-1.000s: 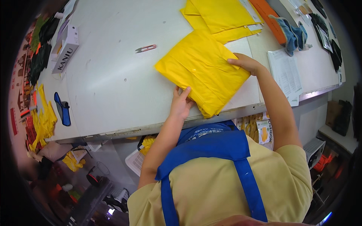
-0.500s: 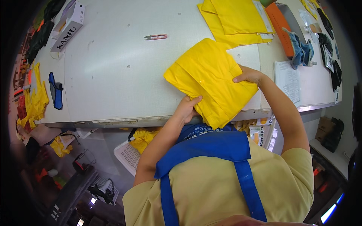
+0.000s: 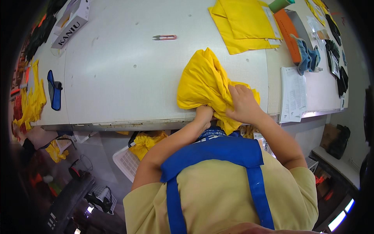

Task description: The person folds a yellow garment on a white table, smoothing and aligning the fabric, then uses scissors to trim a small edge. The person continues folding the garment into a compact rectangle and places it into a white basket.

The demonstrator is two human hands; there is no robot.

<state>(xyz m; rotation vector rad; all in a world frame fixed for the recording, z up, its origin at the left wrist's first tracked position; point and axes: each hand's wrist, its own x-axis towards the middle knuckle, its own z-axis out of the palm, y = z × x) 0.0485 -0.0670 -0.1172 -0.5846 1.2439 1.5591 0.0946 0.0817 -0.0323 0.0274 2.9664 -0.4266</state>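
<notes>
A piece of thin yellow fabric (image 3: 200,84), bunched and creased, lies over the front edge of the table in front of me. I cannot make out whether it is a garment or a bag. My left hand (image 3: 204,115) is closed on its near edge, with the fingertips partly hidden in the folds. On the right side, my right hand (image 3: 245,102) grips the gathered fabric, its thumb toward me and its fingers over the top. A lower corner of the fabric hangs past the table edge against my blue apron (image 3: 214,150).
Flat yellow fabric pieces (image 3: 249,23) lie beyond my right hand. Red-handled thread snips (image 3: 164,37) rest mid-table. Farther right are an orange box (image 3: 287,35), a blue cloth (image 3: 307,54) and papers (image 3: 293,93). A blue-black pouch (image 3: 55,90) lies left; a white basket (image 3: 126,162) stands below.
The flat, folded yellow fabric has become bunched and now sits lower over the table. My right hand has moved inward and nearer, closing on its folds; my left hand has shifted slightly right.
</notes>
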